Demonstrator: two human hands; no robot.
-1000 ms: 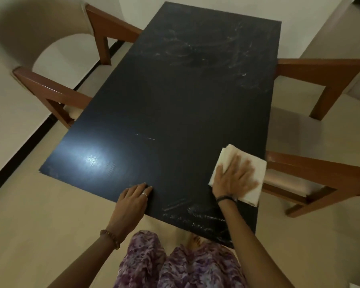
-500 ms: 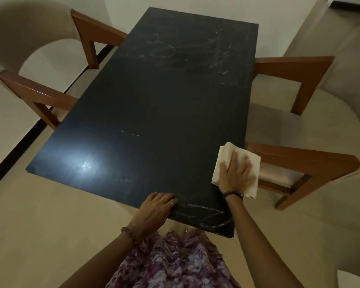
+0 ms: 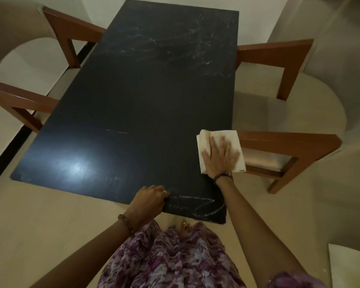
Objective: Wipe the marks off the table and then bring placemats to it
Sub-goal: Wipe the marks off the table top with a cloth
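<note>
Your right hand point(image 3: 220, 155) lies flat, fingers spread, on the cloth point(image 3: 218, 138) at the table's point(image 3: 154, 100) right edge, left hand point(image 3: 152, 197) seemingly curled over the near edge; cloth's soft, light, slides easily, so keep palm pressure central.

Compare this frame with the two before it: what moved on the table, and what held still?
The right hand, flat on the cloth, slid it a little farther up the table's right edge. The left hand shifted right along the near edge and curled over it, reaching the near chalk marks. Nothing was picked up or released. Both patches of marks, near and far, remain unwiped.
</note>
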